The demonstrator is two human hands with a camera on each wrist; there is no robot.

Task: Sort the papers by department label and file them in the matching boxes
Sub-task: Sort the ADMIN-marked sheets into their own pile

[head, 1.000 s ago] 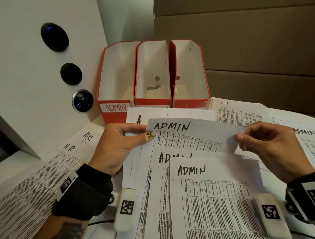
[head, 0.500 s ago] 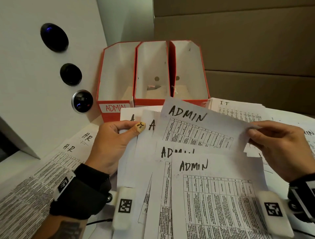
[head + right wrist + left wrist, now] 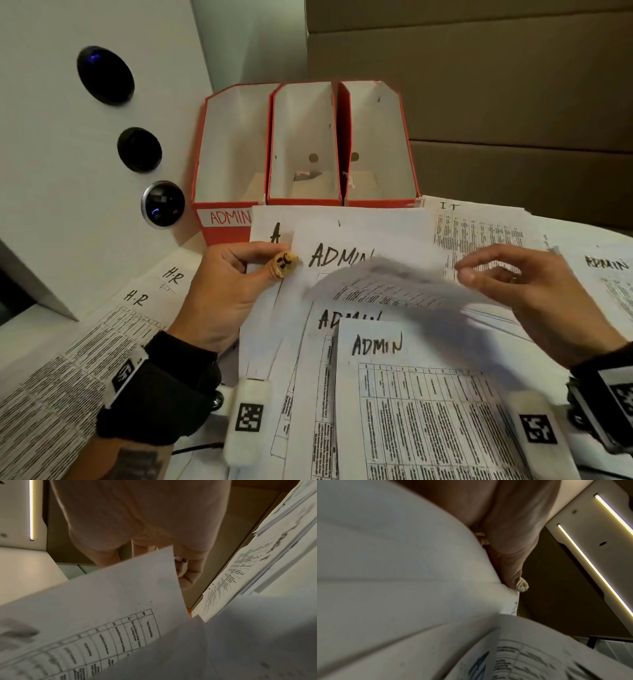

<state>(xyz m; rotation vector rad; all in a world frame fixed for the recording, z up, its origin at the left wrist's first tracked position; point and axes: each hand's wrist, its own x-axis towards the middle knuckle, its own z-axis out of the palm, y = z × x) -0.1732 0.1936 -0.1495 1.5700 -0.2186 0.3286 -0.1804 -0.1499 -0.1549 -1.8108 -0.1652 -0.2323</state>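
Observation:
My left hand point(image 3: 274, 260) pinches the top-left corner of a fanned stack of ADMIN papers point(image 3: 376, 346), thumb on top; the left wrist view shows that thumb point(image 3: 513, 568) against the sheet edges. A loose ADMIN sheet point(image 3: 387, 284) lies motion-blurred across the stack, just under my right hand point(image 3: 479, 267). That hand hovers with thumb and fingers apart and I see no pinch on the sheet. In the right wrist view the sheet's corner point(image 3: 154, 574) stands in front of the fingers point(image 3: 188, 574). Three red file boxes point(image 3: 236, 236) stand behind; the left one reads ADMIN.
H.R sheets point(image 3: 137, 308) lie to the left beside a white panel point(image 3: 51, 154) with round black fittings. An I.T pile point(image 3: 479, 226) sits right of the boxes, and another ADMIN sheet point(image 3: 606, 267) at far right. Papers hide the other two box labels.
The top ADMIN sheet, lifted at its right edge half a second ago, has dropped back towards the stack. My right thumb and fingers have come apart. The left hand keeps its grip.

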